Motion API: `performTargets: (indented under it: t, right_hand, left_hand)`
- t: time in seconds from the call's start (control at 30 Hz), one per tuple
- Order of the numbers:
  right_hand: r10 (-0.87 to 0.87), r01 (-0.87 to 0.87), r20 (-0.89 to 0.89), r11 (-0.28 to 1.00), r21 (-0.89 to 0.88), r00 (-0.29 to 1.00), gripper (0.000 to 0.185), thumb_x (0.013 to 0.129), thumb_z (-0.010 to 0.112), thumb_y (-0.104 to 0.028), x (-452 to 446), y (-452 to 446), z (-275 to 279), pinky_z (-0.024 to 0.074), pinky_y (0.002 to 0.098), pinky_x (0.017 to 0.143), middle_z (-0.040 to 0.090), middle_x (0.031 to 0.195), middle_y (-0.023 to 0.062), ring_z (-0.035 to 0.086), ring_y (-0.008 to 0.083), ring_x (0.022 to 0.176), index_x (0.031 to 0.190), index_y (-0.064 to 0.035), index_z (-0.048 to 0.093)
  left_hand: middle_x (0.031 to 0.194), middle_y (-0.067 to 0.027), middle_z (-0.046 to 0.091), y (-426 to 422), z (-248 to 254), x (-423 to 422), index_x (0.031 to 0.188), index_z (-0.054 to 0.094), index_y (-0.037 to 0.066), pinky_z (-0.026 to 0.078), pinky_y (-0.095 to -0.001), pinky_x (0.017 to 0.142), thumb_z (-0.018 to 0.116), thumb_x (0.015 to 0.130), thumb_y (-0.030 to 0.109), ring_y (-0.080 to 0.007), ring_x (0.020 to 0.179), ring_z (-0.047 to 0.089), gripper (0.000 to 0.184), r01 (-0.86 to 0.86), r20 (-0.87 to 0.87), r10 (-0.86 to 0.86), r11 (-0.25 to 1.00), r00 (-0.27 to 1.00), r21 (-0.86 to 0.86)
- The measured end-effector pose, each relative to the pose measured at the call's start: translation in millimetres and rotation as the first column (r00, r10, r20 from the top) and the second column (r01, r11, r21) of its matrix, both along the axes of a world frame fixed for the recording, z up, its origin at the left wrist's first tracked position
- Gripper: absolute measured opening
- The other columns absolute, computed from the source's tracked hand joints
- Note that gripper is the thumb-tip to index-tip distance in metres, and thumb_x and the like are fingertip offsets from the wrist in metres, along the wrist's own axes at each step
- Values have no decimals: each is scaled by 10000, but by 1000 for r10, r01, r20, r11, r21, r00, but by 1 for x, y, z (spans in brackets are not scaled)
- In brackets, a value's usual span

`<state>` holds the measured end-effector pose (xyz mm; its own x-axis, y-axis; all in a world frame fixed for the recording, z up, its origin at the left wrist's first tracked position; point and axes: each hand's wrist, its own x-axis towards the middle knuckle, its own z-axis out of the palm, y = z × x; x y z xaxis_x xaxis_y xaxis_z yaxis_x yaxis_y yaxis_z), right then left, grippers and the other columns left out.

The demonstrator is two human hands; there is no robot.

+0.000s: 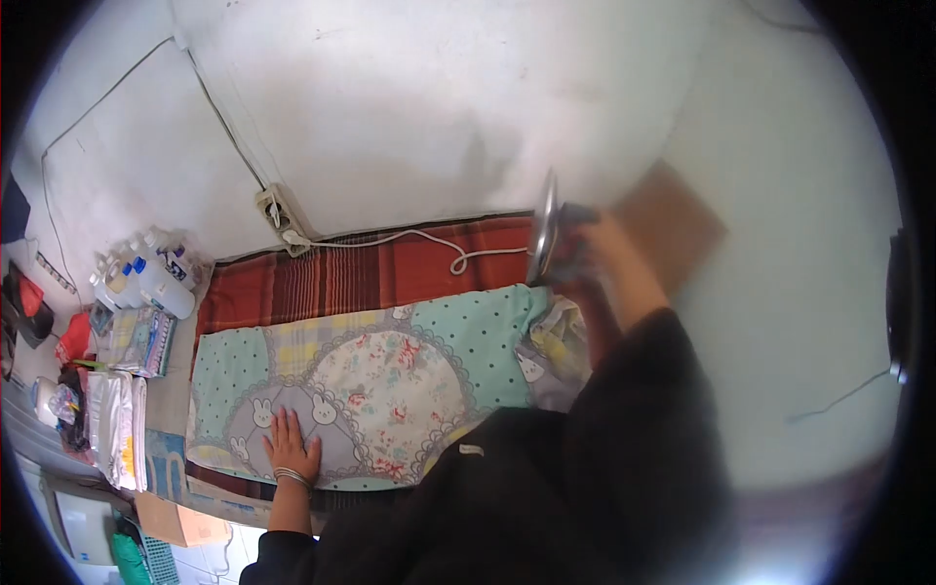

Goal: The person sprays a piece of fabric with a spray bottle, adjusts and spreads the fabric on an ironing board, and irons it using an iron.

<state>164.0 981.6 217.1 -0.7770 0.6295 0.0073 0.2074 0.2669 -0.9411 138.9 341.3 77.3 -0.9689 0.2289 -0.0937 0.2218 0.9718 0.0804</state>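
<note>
A patterned cloth, mint with dots, grey with rabbits and a large floral oval, lies spread out, its right end bunched up. My left hand rests flat on its grey rabbit part, fingers spread. At the cloth's far right end, my right hand grips a clothes iron, blurred by motion. The iron is tipped up on edge, its shiny soleplate facing left. I cannot tell whether its lower end touches the cloth. My right fingers are smeared and partly hidden.
A red plaid cloth covers the surface beneath. The iron's white cord loops across it to a wall socket. Several bottles and folded packs stand at left. A brown board is behind my right arm.
</note>
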Motion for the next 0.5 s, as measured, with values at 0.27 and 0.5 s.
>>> performTargets:
  t: [0.27, 0.5]
  right_hand:
    - [-1, -18, -167, 994, -108, 986, 477, 748, 648, -70, -77, 27, -94, 493, 374, 654, 603, 968, 101, 592, 206, 863, 1206, -87, 517]
    - [-93, 85, -18, 962, -261, 995, 639, 774, 688, -157, -86, 4, -59, 476, 364, 745, 569, 1102, 120, 575, 235, 959, 1324, -96, 368]
  left_hand:
    - [1533, -110, 181, 2, -3, -2, 1452, 254, 96, 70, -547, 1108, 528, 797, 403, -301, 1418, 136, 774, 8, -12, -8, 1000, 1000, 10]
    - [1517, -123, 221, 2, -6, -2, 1437, 293, 88, 95, -553, 1103, 551, 778, 388, -313, 1405, 175, 768, 24, -56, -22, 999, 998, 30]
